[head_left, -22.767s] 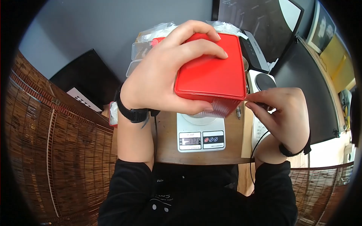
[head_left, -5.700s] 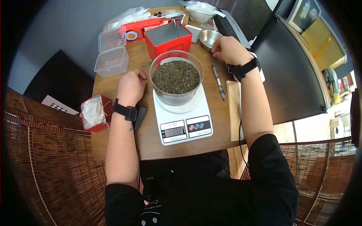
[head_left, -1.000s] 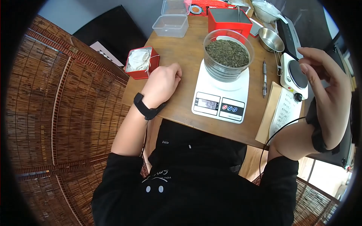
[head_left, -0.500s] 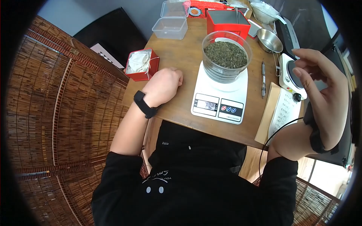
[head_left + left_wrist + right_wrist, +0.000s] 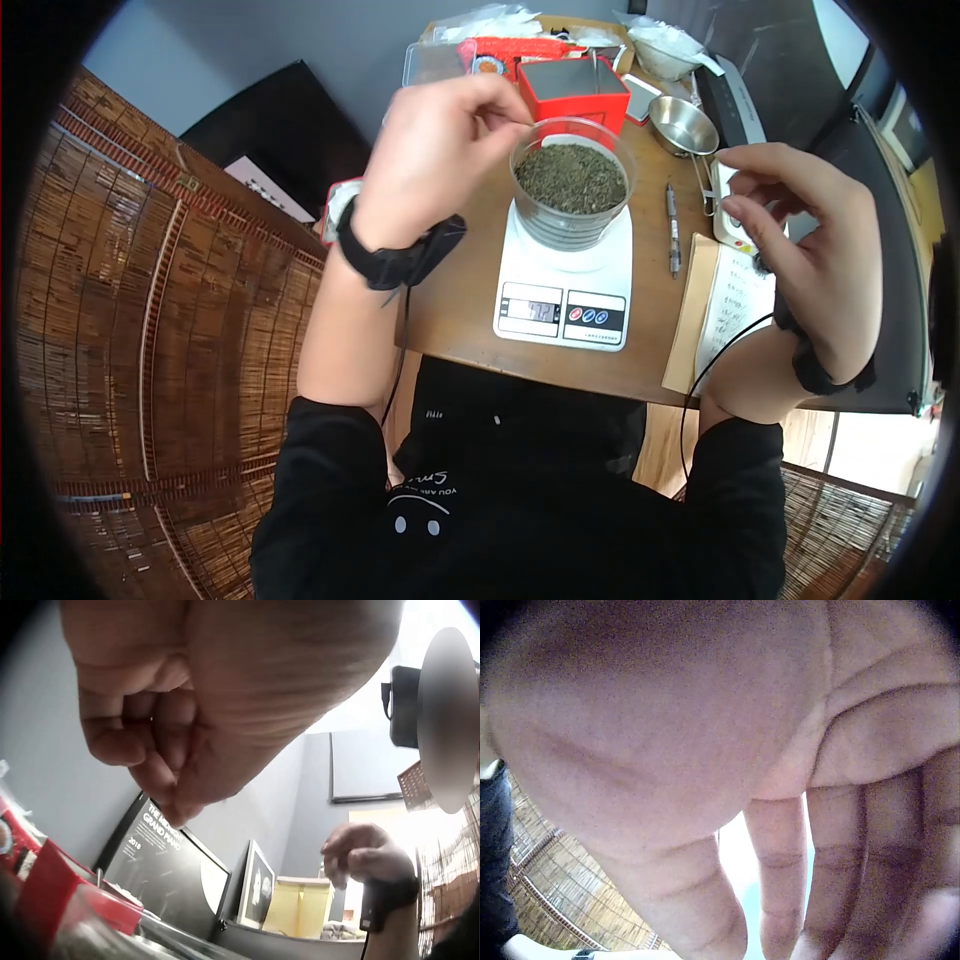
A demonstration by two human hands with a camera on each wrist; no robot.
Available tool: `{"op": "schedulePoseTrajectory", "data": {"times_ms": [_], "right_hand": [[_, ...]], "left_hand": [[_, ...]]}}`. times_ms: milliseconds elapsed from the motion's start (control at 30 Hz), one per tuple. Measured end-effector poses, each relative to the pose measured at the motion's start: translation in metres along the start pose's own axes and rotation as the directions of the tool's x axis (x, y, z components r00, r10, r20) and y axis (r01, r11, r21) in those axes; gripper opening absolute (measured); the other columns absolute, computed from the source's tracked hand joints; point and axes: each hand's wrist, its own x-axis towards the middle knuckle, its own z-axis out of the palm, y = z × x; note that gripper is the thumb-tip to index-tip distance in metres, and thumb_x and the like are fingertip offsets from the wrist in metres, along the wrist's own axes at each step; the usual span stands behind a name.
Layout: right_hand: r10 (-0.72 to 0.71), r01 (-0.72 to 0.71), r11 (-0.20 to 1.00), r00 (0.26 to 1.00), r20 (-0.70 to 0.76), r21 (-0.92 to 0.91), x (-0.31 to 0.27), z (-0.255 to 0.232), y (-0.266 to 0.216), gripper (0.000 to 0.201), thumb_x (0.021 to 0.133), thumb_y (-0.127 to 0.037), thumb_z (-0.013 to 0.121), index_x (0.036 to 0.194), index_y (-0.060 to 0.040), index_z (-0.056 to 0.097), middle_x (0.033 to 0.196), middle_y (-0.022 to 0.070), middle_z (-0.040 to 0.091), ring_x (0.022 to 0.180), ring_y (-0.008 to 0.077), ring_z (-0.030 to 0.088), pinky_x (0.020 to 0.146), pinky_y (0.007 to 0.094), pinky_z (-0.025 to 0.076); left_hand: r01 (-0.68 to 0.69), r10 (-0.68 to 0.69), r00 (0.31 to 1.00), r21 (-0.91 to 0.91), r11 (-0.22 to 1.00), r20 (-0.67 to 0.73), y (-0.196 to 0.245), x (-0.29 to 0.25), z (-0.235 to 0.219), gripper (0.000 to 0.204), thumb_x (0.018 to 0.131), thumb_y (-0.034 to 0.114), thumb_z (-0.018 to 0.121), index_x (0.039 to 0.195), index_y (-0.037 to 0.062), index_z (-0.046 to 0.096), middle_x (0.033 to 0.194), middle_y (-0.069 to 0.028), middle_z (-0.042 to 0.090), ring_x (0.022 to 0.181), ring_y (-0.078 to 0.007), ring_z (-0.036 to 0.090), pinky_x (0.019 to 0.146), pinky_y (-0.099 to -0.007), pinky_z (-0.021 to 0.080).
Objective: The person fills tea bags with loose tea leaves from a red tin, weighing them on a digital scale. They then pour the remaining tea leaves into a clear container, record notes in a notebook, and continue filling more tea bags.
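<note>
A clear round tub (image 5: 572, 228) of dark green dried leaves (image 5: 570, 178) sits on a white digital scale (image 5: 565, 268). Over the tub's left rim is the left hand (image 5: 430, 150), palm down, its fingers curled; in the left wrist view the thumb and forefinger tips of that hand (image 5: 187, 712) meet with nothing visible between them. Whether they touch the rim cannot be told. To the right, the right hand (image 5: 825, 245) is raised above the paper and hot plate, fingers loosely bent apart, holding nothing; its palm (image 5: 667, 727) fills the right wrist view.
Behind the tub stands a red tin (image 5: 575, 100), with a steel bowl (image 5: 684, 126) to its right. A pen (image 5: 673, 230) and a handwritten sheet (image 5: 735, 300) lie right of the scale. A white hot plate (image 5: 735, 225) is partly behind the right hand. Cables hang by both arms.
The left hand has risen from the table and moved over to the tub's left rim. The head view has tilted up a little. The right hand stays raised in much the same pose.
</note>
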Motion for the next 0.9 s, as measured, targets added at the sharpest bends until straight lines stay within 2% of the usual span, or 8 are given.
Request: {"op": "schedulePoseTrajectory", "data": {"times_ms": [233, 533, 633, 700, 767, 800, 867, 900], "right_hand": [[-0.055, 0.052, 0.997, 0.998, -0.039, -0.059, 0.007, 0.007, -0.001, 0.024, 0.087, -0.007, 0.083, 0.111, -0.0037, 0.077, 0.086, 0.0109, 0.076, 0.075, 0.0241, 0.075, 0.065, 0.0319, 0.057], [-0.003, 0.005, 0.998, 0.999, 0.035, -0.060, 0.017, 0.017, -0.008, 0.029, 0.084, -0.002, 0.083, 0.113, -0.0020, 0.077, 0.088, 0.0112, 0.075, 0.076, 0.0217, 0.072, 0.067, 0.0312, 0.055], [-0.009, 0.010, 1.000, 1.000, 0.022, -0.018, 0.023, 0.027, -0.007, 0.030, 0.083, -0.001, 0.084, 0.111, -0.0018, 0.076, 0.084, 0.0115, 0.073, 0.073, 0.0234, 0.070, 0.065, 0.0320, 0.054], [0.002, -0.001, 1.000, 0.998, 0.068, -0.010, 0.027, 0.032, -0.003, 0.030, 0.083, -0.002, 0.084, 0.111, -0.0015, 0.076, 0.082, 0.0112, 0.073, 0.072, 0.0236, 0.070, 0.065, 0.0321, 0.054], [-0.001, 0.003, 1.000, 0.989, 0.150, -0.013, 0.037, 0.042, 0.005, 0.044, 0.079, -0.006, 0.089, 0.120, -0.0030, 0.075, 0.094, 0.0136, 0.075, 0.081, 0.0250, 0.072, 0.068, 0.0330, 0.056], [-0.002, 0.002, 1.000, 0.992, 0.123, -0.004, 0.043, 0.055, 0.007, 0.055, 0.075, -0.009, 0.092, 0.126, -0.0047, 0.073, 0.103, 0.0151, 0.075, 0.088, 0.0263, 0.073, 0.070, 0.0342, 0.058], [0.084, -0.077, 0.996, 0.982, 0.171, -0.043, 0.053, 0.067, 0.010, 0.094, 0.062, -0.018, 0.101, 0.147, -0.0102, 0.062, 0.126, 0.0189, 0.072, 0.112, 0.0322, 0.071, 0.085, 0.0401, 0.061], [0.083, -0.075, 0.996, 0.981, 0.176, -0.050, 0.056, 0.071, 0.013, 0.094, 0.062, -0.018, 0.101, 0.147, -0.0102, 0.062, 0.126, 0.0189, 0.072, 0.112, 0.0322, 0.071, 0.085, 0.0401, 0.061]], "left_hand": [[-0.130, 0.123, 0.972, 0.022, 0.991, 0.202, -0.020, 0.019, 0.040, 0.017, 0.084, 0.001, 0.085, 0.099, 0.0015, 0.076, 0.088, -0.0136, 0.077, 0.087, -0.0240, 0.076, 0.080, -0.0353, 0.059], [-0.129, 0.127, 0.978, 0.002, 0.992, 0.166, -0.037, 0.018, 0.033, 0.015, 0.090, 0.014, 0.085, 0.089, 0.0006, 0.077, 0.100, -0.0131, 0.079, 0.092, -0.0268, 0.075, 0.086, -0.0385, 0.058], [0.128, -0.107, 0.991, -0.317, 0.940, 0.083, -0.044, 0.006, 0.038, 0.022, 0.098, 0.018, 0.080, 0.086, -0.0013, 0.076, 0.106, -0.0108, 0.078, 0.096, -0.0214, 0.074, 0.089, -0.0371, 0.057], [0.096, -0.098, 0.995, -0.243, 0.965, 0.003, -0.066, -0.003, 0.050, 0.021, 0.103, 0.019, 0.075, 0.100, -0.0013, 0.075, 0.112, -0.0077, 0.077, 0.104, -0.0168, 0.072, 0.094, -0.0354, 0.056], [0.189, -0.197, 0.980, -0.441, 0.877, 0.028, -0.084, -0.010, 0.066, 0.025, 0.107, 0.021, 0.072, 0.122, 0.0019, 0.070, 0.124, -0.0075, 0.074, 0.111, -0.0167, 0.069, 0.100, -0.0347, 0.055], [0.333, -0.234, 0.942, -0.612, 0.717, 0.238, -0.083, -0.013, 0.063, 0.039, 0.110, 0.024, 0.068, 0.142, 0.0041, 0.059, 0.136, -0.0082, 0.068, 0.123, -0.0174, 0.065, 0.109, -0.0355, 0.051], [0.341, -0.187, 0.937, -0.664, 0.665, 0.294, -0.089, -0.020, 0.067, 0.043, 0.111, 0.025, 0.067, 0.146, 0.0035, 0.056, 0.141, -0.0092, 0.065, 0.130, -0.0182, 0.062, 0.113, -0.0361, 0.048], [0.353, -0.136, 0.928, -0.706, 0.614, 0.346, -0.093, -0.023, 0.069, 0.048, 0.111, 0.027, 0.065, 0.151, 0.0028, 0.054, 0.147, -0.0103, 0.062, 0.137, -0.0190, 0.058, 0.117, -0.0367, 0.045]]}}
